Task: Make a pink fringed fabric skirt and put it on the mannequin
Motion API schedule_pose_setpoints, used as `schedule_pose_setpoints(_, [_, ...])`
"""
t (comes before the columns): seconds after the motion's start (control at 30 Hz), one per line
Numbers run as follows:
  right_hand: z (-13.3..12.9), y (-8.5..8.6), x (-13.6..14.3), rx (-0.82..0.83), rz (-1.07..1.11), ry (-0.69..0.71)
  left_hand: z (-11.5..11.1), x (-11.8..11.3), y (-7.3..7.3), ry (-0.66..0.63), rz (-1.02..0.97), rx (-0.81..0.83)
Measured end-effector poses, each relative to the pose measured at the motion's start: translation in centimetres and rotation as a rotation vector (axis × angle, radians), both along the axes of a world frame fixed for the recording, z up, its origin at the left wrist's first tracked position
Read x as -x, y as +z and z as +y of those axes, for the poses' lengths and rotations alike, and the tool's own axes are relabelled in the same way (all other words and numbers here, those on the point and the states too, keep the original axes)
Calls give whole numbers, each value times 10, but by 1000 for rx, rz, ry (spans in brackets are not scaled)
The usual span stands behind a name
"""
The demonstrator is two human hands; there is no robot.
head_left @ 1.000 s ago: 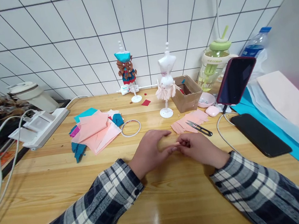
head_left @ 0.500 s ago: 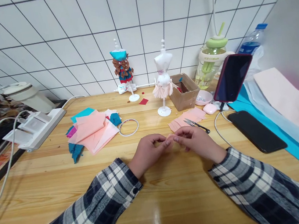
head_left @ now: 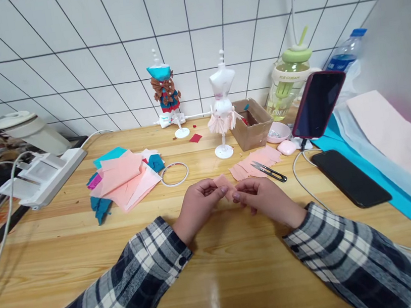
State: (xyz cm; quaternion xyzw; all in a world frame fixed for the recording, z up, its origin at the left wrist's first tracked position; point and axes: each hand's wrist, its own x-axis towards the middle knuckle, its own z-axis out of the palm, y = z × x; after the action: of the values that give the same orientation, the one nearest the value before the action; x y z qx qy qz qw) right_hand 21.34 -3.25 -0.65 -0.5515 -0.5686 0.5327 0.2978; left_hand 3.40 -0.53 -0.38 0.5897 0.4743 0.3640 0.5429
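Note:
A small piece of peach crepe paper [head_left: 225, 184] is pinched between my two hands above the middle of the table. My left hand [head_left: 198, 205] grips its left side with thumb and fingers, and my right hand [head_left: 267, 197] grips its lower right side. Just beyond my right hand lie black thread snips [head_left: 270, 171], resting partly on several peach paper strips [head_left: 247, 164]. Farther back stands a white mini dress form [head_left: 221, 81] with a ruffled peach paper skirt [head_left: 221, 122] around its lower part.
Left of my hands lie a white ring [head_left: 174, 174] and a pile of coloured paper [head_left: 127, 178]. A dressed mini form [head_left: 166, 89], a cardboard box [head_left: 252, 134] and a green-lidded bottle [head_left: 291, 83] stand at the back. Two phones [head_left: 350, 177] [head_left: 319, 105] and a cable are at right.
The peach paper has turned and opened out between my fingers, so more of its face shows. My hands stay close together. The view has shifted slightly.

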Motion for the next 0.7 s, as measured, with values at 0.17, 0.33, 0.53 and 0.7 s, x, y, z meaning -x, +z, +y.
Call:
schedule_pose_setpoints(0.17, [2,1,-3,-20,-37,-46,-2,-1,0,-63,-128,43])
schedule_pose_setpoints(0.33, [2,6,-4,-30,-118,-8,0,0,-3,-239,-102,94])
schedule_pose_setpoints(0.53, [3,6,-6,-163,-247,18,2,1,-6,-266,-26,67])
schedule_pose_setpoints(0.7, [4,4,-12,-326,-440,63,2,4,-5,-198,-10,9])
